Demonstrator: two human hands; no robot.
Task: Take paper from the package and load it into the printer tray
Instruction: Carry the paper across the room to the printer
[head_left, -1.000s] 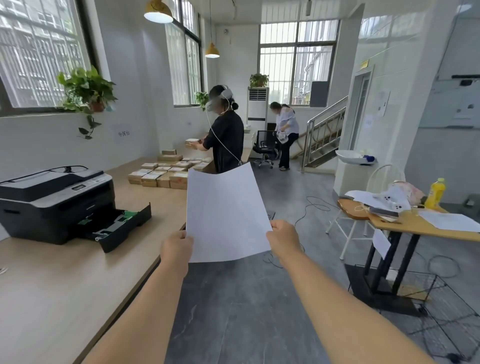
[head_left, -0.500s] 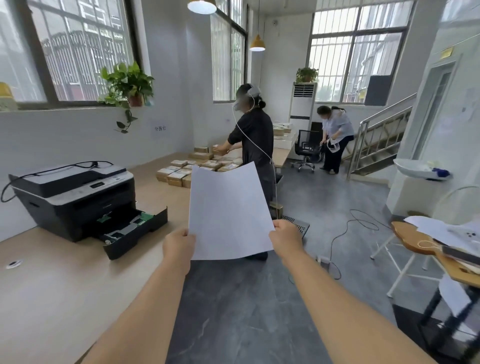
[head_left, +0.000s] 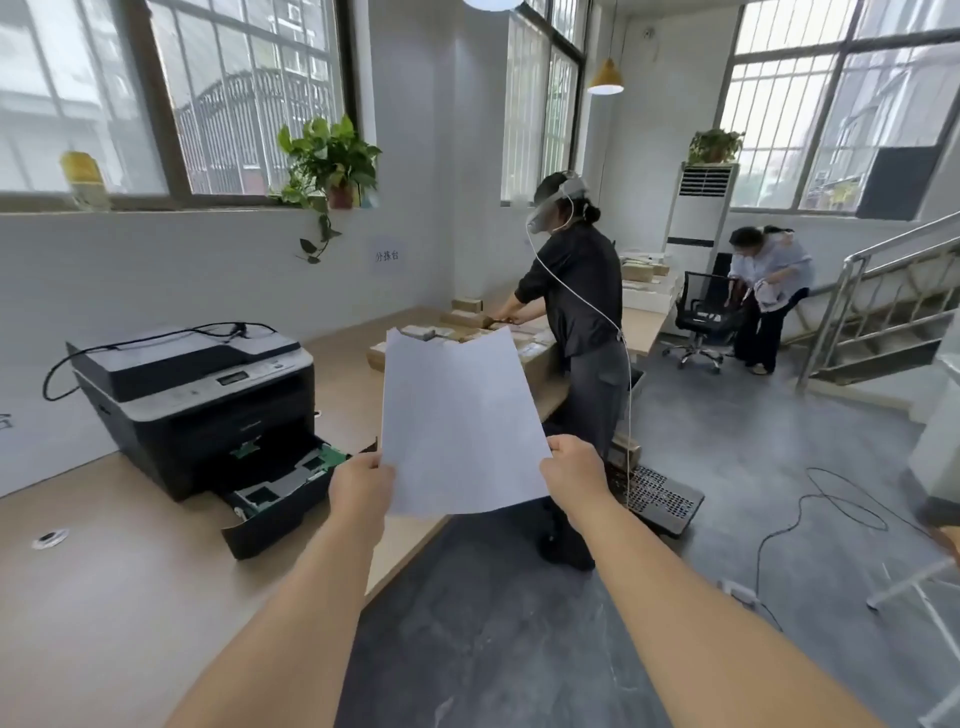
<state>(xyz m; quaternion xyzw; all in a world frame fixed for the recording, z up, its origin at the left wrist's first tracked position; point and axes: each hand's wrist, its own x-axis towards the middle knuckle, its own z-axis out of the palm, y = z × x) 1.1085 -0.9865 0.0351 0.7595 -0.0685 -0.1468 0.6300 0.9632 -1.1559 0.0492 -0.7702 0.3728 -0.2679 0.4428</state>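
Note:
I hold white paper (head_left: 460, 423) upright in front of me, gripped at its lower corners. My left hand (head_left: 362, 486) pinches the bottom left corner and my right hand (head_left: 574, 470) the bottom right. A black and grey printer (head_left: 195, 392) sits on the long wooden counter (head_left: 104, 597) to the left. Its paper tray (head_left: 283, 493) is pulled out toward me and lies just left of my left hand. The paper package is not in view.
A person in black (head_left: 576, 312) with a headset stands at the counter beyond the paper, among several small boxes (head_left: 462, 322). Another person bends by an office chair (head_left: 701, 317) at the back. Cables (head_left: 810, 519) trail on the grey floor at right; stairs (head_left: 893, 312) rise at far right.
My view has swung left and closer to the counter, so the printer and its open tray now lie nearer my left hand. Both hands keep the same grip on the paper.

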